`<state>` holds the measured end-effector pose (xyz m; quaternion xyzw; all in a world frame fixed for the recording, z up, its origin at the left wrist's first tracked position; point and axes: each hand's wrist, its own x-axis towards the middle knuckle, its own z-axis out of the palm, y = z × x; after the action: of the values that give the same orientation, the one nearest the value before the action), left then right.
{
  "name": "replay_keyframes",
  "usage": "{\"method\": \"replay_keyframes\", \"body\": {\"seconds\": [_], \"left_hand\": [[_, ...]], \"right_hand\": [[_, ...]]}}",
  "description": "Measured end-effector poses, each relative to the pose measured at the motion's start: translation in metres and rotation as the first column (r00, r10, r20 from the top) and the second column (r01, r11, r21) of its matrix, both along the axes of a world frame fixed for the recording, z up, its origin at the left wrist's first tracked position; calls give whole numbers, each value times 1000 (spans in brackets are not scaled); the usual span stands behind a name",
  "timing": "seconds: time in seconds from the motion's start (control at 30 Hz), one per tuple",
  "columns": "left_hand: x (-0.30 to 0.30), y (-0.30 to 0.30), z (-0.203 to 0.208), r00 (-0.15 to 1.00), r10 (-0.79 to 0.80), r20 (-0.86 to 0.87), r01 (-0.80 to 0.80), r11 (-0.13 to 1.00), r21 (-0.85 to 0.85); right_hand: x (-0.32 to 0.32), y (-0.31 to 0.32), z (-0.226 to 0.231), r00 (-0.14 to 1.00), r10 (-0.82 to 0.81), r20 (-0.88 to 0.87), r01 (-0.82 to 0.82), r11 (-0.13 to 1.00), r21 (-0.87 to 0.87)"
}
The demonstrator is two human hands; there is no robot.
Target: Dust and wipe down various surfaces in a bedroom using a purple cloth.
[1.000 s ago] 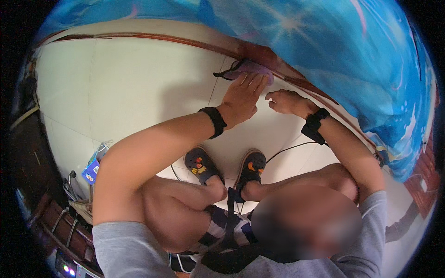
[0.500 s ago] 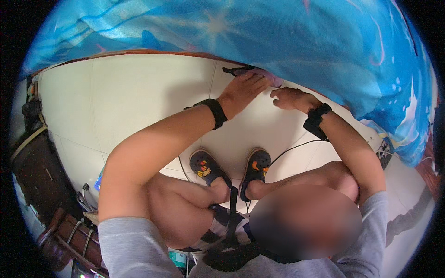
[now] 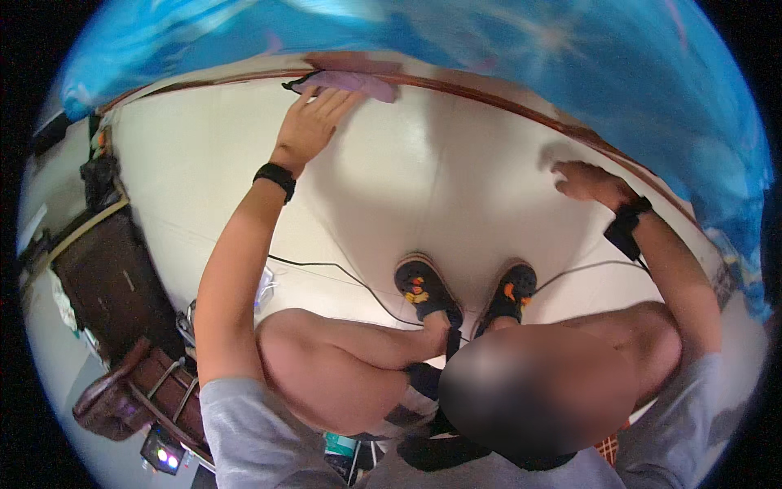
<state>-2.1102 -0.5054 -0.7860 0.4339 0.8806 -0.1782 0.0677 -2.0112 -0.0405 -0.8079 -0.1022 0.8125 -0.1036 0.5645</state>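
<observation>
Lying crosswise, purple cloth (image 3: 364, 84), black end (image 3: 295, 83) leftward, left hand (image 3: 308, 129) overlapping

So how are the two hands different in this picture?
The left hand has its fingers at the purple cloth, but the right hand is away from it, over the pale floor. The left hand's fingers look fairly straight, while the right hand's look bent, though a bit blurry. Both have a black band at the wrist.
</observation>
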Motion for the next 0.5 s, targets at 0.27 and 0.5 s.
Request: {"method": "replay_keyframes", "body": {"seconds": [0.27,0.5], "left_hand": [[-39,-121,14,976,201,-81,-209,972,-107],[-44,-168,9,851,444,-280,-499,851,-167]], "right_hand": [[8,20,-10,999,-54,4,53,996,65],[3,1,-10,997,-79,20,79,997,8]]}}
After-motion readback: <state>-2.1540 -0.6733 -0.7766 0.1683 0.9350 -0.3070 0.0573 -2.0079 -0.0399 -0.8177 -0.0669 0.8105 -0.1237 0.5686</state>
